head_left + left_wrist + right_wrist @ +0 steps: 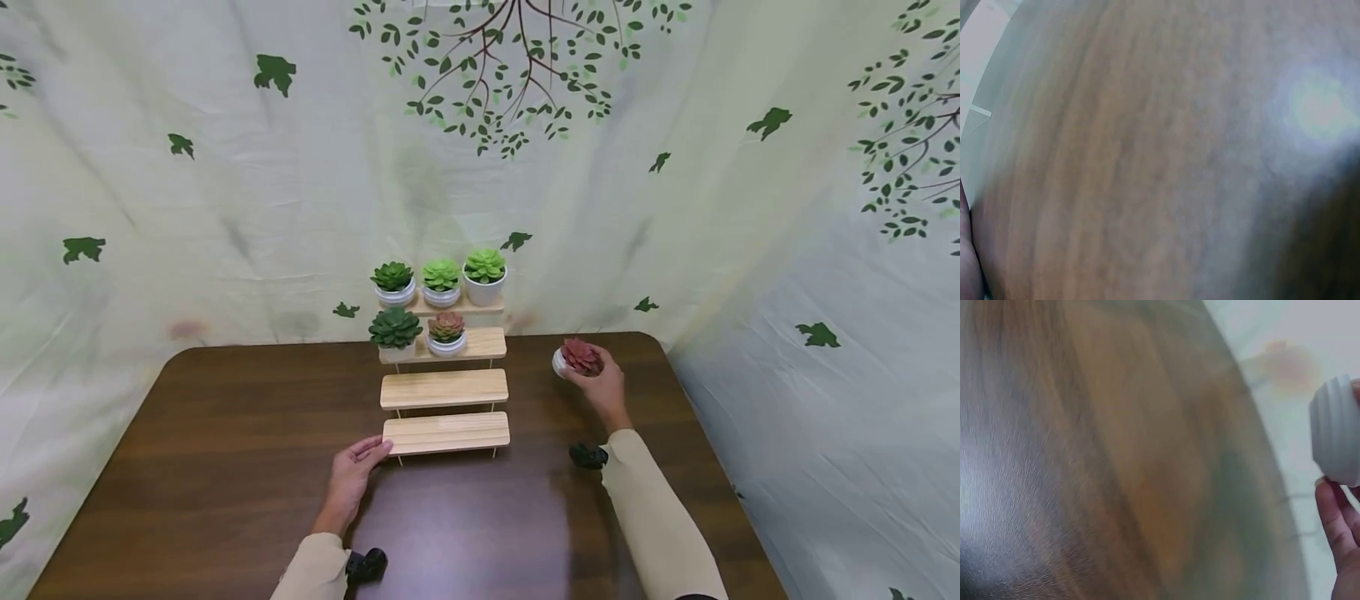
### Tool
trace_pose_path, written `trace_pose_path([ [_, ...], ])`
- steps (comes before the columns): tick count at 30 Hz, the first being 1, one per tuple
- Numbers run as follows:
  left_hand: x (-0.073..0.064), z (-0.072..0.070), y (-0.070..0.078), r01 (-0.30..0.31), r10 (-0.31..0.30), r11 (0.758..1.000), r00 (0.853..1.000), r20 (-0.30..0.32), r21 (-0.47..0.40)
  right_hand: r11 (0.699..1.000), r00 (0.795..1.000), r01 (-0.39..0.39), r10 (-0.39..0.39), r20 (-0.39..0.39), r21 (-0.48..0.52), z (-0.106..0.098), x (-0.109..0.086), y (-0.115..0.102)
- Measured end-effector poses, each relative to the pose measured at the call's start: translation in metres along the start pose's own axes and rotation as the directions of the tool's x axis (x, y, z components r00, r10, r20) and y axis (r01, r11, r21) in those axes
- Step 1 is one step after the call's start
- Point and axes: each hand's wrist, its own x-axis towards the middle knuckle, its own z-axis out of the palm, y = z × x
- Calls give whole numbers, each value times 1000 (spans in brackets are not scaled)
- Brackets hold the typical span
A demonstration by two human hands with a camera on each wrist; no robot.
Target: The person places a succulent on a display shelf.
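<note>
A tiered wooden stand (pixel 445 388) holds several potted succulents on its upper two steps. My left hand (pixel 351 481) pinches the left front corner of its lowest step between thumb and fingers; only a sliver of that hand (pixel 967 262) shows in the left wrist view. To the right of the stand, my right hand (pixel 606 389) grips a potted red succulent (pixel 581 357), tilted, with its white pot turned left. In the right wrist view the ribbed white pot (pixel 1336 434) sits between the fingers at the right edge, and the plant's leaves are out of sight.
On the top step stand a dark green (pixel 393 277) and two light green succulents (pixel 441 275). The second step bears a dark green succulent (pixel 395 329) and a reddish one (pixel 447 327). A leaf-printed curtain (pixel 292 200) hangs behind the brown table (pixel 247 433).
</note>
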Motion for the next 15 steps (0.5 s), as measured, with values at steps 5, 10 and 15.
trace_pose_path([
  [5, 2, 0, -3, 5, -5, 1000, 1000, 7, -6, 999, 998, 40, -39, 48, -23, 1, -4, -21],
  [10, 3, -1, -2, 10, -10, 1000, 1000, 5, -16, 995, 992, 81, -75, 105, -57, 3, -4, -40],
  [15, 1, -1, -2, 0, 1, 999, 1000, 4, -33, 989, 982, 132, -121, 146, -71, 8, -3, -59],
])
